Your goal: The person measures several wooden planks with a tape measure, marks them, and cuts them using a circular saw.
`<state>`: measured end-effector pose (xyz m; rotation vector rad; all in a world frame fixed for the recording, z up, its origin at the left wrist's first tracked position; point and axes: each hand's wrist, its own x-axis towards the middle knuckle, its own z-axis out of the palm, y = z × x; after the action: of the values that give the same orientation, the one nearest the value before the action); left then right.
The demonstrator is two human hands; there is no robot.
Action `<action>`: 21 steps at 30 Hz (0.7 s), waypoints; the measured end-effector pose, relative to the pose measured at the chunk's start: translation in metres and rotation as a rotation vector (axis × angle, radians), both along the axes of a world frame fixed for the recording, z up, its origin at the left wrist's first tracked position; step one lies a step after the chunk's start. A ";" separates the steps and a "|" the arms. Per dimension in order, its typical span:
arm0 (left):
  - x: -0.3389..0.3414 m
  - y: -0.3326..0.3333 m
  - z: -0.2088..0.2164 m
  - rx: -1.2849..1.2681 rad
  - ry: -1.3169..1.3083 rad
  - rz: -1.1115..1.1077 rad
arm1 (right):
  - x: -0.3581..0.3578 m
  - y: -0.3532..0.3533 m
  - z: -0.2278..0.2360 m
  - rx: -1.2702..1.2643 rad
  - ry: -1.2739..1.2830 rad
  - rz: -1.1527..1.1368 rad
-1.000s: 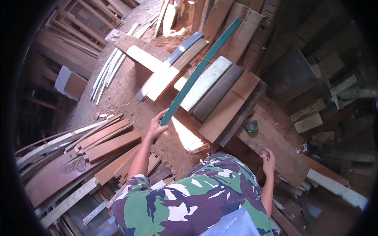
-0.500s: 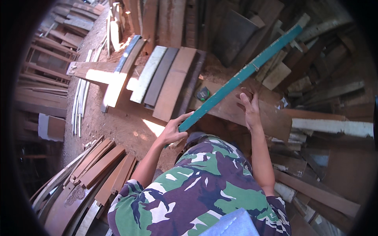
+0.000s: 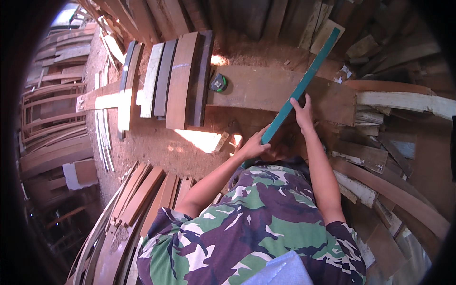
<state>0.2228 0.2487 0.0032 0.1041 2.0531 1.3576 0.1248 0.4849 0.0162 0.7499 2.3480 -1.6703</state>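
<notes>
My left hand grips the near end of a long, narrow teal-painted wooden strip. The strip slants up and away to the right, over a wide brown plank. My right hand is beside the strip's middle, thumb against or very near its edge, fingers apart and not closed round it. On the plank, to the left of the strip, lies a black and green tape measure.
Several boards lie crosswise on the plank's left part. Stacked timber fills the lower left, and wood offcuts crowd the right. Thin white strips lie on the dirt floor. More planks lean at the back.
My left hand has moved right with the teal strip, which now points more steeply away. My right hand has come close to the strip's middle. The view has shifted too.
</notes>
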 end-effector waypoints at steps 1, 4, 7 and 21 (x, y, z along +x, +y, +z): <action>0.007 0.003 -0.006 -0.010 0.040 0.003 | 0.001 0.002 0.001 -0.019 -0.006 -0.003; 0.001 0.013 0.017 -0.044 -0.062 -0.031 | -0.002 0.002 0.012 -0.005 -0.014 -0.008; 0.012 0.010 -0.001 0.091 -0.024 0.041 | -0.004 -0.013 0.018 0.249 0.125 0.059; 0.021 0.025 -0.021 0.364 0.085 -0.119 | -0.111 -0.263 -0.030 0.600 0.046 0.534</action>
<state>0.2434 0.2742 -0.0178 0.4417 1.8131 1.6597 0.0136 0.2217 -0.0141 0.1112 2.7708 -0.7825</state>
